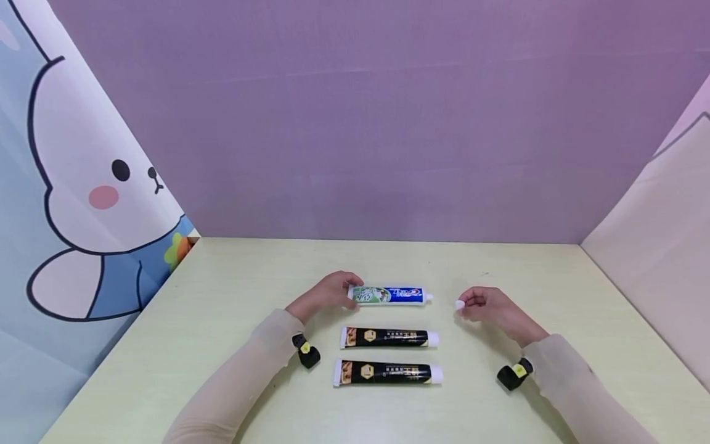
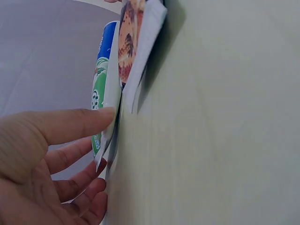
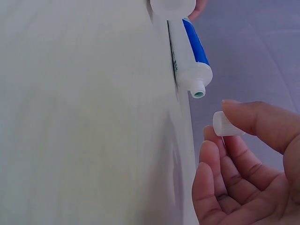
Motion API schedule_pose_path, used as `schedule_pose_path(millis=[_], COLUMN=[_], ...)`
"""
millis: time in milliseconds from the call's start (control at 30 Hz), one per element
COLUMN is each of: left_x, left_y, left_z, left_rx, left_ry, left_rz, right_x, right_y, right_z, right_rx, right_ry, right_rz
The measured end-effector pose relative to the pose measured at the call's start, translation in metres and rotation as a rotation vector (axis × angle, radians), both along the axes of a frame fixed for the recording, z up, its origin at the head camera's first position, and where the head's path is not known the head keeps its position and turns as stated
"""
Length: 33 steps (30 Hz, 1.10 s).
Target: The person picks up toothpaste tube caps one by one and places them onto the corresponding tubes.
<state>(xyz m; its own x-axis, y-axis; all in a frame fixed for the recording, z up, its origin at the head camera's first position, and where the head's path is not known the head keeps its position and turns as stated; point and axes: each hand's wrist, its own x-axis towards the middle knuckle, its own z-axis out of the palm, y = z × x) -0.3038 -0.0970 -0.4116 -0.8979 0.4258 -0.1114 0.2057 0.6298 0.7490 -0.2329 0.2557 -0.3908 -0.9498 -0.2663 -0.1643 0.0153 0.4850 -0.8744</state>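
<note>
A green, white and blue toothpaste tube [image 1: 391,295] lies farthest back, its uncapped nozzle [image 3: 198,93] pointing right. My left hand [image 1: 331,290] grips its flat crimped end; in the left wrist view the thumb [image 2: 89,123] lies along one side and the fingers behind. Between thumb and fingertips my right hand [image 1: 492,306] pinches a small white cap [image 3: 226,124], held a short way right of the nozzle. Two black tubes with white caps, a middle tube [image 1: 388,338] and a front tube [image 1: 388,373], lie parallel nearer me.
The pale wooden table [image 1: 266,401] carries all the tubes. A purple cloth wall [image 1: 388,135] stands along its back edge. A cartoon-printed curtain [image 1: 100,246] hangs on the left and a pale cloth [image 1: 660,259] on the right.
</note>
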Motion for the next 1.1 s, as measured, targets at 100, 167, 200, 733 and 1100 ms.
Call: schedule_pose_path(millis=[100, 167, 200, 733, 1100], left_x=[-0.001, -0.002, -0.002, 0.000, 0.014], left_y=[0.001, 0.002, 0.002, 0.005, 0.007], left_z=[0.000, 0.001, 0.001, 0.002, 0.007], left_rx=[-0.017, -0.027, -0.033, -0.084, -0.247], left_ry=[0.012, 0.017, 0.020, 0.041, 0.115], left_rz=[-0.022, -0.034, -0.040, -0.089, -0.159], right_x=[0.000, 0.000, 0.000, 0.005, 0.010], right_y=[-0.001, -0.002, -0.002, -0.004, -0.007], right_z=[-0.001, -0.001, -0.001, -0.004, -0.005], right_rx=[-0.005, -0.008, -0.006, -0.059, -0.094], right_ry=[-0.006, -0.008, -0.009, 0.001, 0.012], right_rz=[-0.001, 0.003, 0.005, 0.039, 0.072])
